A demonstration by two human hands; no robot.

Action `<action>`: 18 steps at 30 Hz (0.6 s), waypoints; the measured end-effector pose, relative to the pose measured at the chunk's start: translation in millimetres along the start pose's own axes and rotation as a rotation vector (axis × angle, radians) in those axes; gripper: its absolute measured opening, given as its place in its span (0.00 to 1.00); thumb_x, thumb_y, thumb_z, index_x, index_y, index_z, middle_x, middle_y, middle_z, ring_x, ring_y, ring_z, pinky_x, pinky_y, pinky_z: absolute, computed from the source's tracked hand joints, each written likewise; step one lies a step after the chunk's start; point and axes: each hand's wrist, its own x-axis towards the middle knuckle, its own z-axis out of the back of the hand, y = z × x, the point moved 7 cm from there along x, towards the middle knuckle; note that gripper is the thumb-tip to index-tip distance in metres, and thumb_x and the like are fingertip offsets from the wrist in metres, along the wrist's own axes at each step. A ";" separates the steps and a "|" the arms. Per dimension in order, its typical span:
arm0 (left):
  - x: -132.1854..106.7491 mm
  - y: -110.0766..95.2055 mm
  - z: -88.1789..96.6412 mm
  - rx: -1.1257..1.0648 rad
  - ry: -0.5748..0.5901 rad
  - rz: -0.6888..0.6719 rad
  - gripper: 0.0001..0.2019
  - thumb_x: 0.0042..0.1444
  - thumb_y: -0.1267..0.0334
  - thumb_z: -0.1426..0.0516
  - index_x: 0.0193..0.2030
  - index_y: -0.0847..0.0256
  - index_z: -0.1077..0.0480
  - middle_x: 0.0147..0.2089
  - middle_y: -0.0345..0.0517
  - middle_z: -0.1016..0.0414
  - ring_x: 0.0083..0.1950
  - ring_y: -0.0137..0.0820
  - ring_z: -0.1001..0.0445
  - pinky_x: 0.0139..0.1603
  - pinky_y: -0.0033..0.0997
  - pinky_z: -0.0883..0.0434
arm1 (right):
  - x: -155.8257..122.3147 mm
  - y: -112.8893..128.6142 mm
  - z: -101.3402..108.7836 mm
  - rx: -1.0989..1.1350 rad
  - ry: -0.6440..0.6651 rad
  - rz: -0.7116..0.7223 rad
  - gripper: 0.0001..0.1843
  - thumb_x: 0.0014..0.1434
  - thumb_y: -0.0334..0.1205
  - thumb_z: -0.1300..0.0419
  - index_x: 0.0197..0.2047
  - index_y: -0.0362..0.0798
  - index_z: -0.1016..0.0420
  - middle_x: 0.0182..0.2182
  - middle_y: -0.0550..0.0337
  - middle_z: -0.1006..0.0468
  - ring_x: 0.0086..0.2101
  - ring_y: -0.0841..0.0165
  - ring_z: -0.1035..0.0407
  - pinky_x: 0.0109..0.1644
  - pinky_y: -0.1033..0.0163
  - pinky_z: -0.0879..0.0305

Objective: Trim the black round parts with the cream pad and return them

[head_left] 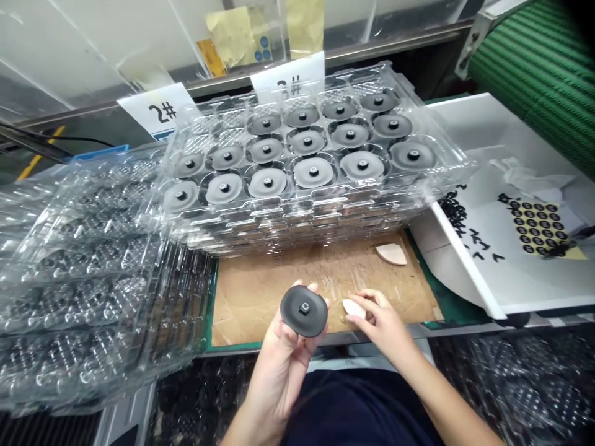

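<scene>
My left hand (292, 347) grips a rounded black plastic part (294, 316) from below, its small raised centre post facing up. Just to the right, my right hand (379, 319) pinches a small white pointed piece (354, 308) between thumb and fingers. The two hands are apart, above the near edge of a brown cardboard sheet (260, 297). A similar pale, wedge-shaped piece (392, 253) lies on the cardboard's far right. Behind it, a stack of clear plastic trays (297, 214) carries rows of black parts like the held one; a few back-left pockets hold none.
More clear trays (93, 297) are stacked on the left. At right, a white bin (465, 272) contains small black pieces (478, 241) and a yellow sticker sheet (542, 228). A green conveyor roller (539, 80) slants across the upper right. Paper signs (160, 110) stand behind the trays.
</scene>
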 end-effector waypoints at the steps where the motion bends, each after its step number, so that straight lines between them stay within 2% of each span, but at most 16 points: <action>1: 0.3 -0.3 1.2 -0.014 -0.001 -0.005 0.29 0.45 0.54 0.36 0.55 0.53 0.31 0.62 0.51 0.32 0.57 0.45 0.29 0.57 0.41 0.31 | -4.2 -0.1 -0.8 -0.017 -0.005 0.003 0.18 0.51 0.43 0.39 0.46 0.45 0.24 0.45 0.50 0.31 0.29 0.68 0.30 0.35 0.58 0.29; 3: 0.8 -1.4 4.8 -0.055 -0.010 -0.019 0.29 0.45 0.52 0.37 0.56 0.54 0.32 0.62 0.52 0.32 0.57 0.45 0.29 0.57 0.42 0.31 | -7.9 0.5 0.6 -0.048 -0.022 0.012 0.20 0.51 0.43 0.38 0.47 0.44 0.25 0.44 0.49 0.31 0.29 0.67 0.30 0.36 0.56 0.29; 5: 0.9 -3.1 8.4 -0.101 -0.019 -0.034 0.28 0.45 0.52 0.37 0.54 0.53 0.31 0.60 0.50 0.31 0.55 0.43 0.28 0.55 0.38 0.30 | -4.2 3.2 6.0 -0.073 -0.042 0.022 0.16 0.55 0.42 0.42 0.45 0.44 0.24 0.39 0.51 0.29 0.29 0.66 0.30 0.37 0.55 0.29; 8: 0.3 -5.2 10.0 -0.133 -0.013 -0.037 0.26 0.44 0.53 0.35 0.52 0.53 0.29 0.57 0.49 0.27 0.53 0.40 0.26 0.51 0.33 0.28 | 10.2 22.6 19.6 -0.075 -0.052 0.041 0.12 0.58 0.42 0.44 0.41 0.46 0.24 0.32 0.55 0.26 0.31 0.63 0.28 0.38 0.56 0.30; 10: -0.2 -4.9 9.0 -0.123 -0.013 -0.024 0.25 0.44 0.55 0.35 0.51 0.54 0.28 0.55 0.49 0.25 0.52 0.40 0.25 0.50 0.33 0.28 | 18.0 51.9 30.3 -0.051 -0.060 0.061 0.12 0.59 0.42 0.44 0.43 0.47 0.26 0.36 0.55 0.23 0.34 0.63 0.28 0.38 0.59 0.31; 12: -1.0 -4.7 8.0 -0.099 -0.021 -0.033 0.26 0.44 0.56 0.35 0.52 0.53 0.29 0.54 0.49 0.25 0.53 0.41 0.26 0.50 0.34 0.28 | 19.3 94.0 39.1 -0.006 -0.071 0.123 0.13 0.60 0.42 0.46 0.47 0.49 0.29 0.42 0.56 0.23 0.40 0.65 0.28 0.41 0.61 0.32; 13: -1.6 -4.6 7.4 -0.082 -0.021 -0.043 0.27 0.44 0.55 0.35 0.53 0.54 0.30 0.54 0.49 0.25 0.54 0.41 0.27 0.51 0.35 0.28 | 17.2 117.7 41.8 0.025 -0.069 0.184 0.12 0.61 0.41 0.47 0.47 0.50 0.30 0.44 0.57 0.24 0.43 0.65 0.30 0.44 0.61 0.34; 14: -2.3 -4.0 7.0 -0.064 -0.021 -0.049 0.28 0.44 0.54 0.35 0.54 0.54 0.30 0.53 0.50 0.25 0.54 0.42 0.28 0.52 0.36 0.29 | 12.8 143.9 42.8 0.070 -0.045 0.302 0.11 0.63 0.39 0.49 0.47 0.50 0.30 0.44 0.56 0.24 0.44 0.65 0.30 0.47 0.60 0.36; 16: -4.0 -1.3 7.8 -0.023 -0.032 -0.035 0.28 0.44 0.54 0.35 0.55 0.54 0.31 0.52 0.50 0.24 0.54 0.43 0.28 0.54 0.38 0.31 | 2.4 184.4 38.4 0.071 0.064 0.497 0.11 0.63 0.35 0.51 0.45 0.47 0.30 0.40 0.56 0.23 0.39 0.66 0.31 0.45 0.59 0.38; 18: -5.8 1.6 10.8 0.013 -0.080 -0.010 0.27 0.45 0.57 0.34 0.54 0.52 0.30 0.51 0.48 0.23 0.52 0.42 0.27 0.53 0.38 0.30 | -4.2 202.6 26.8 0.050 0.263 0.577 0.10 0.62 0.31 0.50 0.43 0.46 0.30 0.36 0.59 0.23 0.36 0.69 0.31 0.41 0.62 0.40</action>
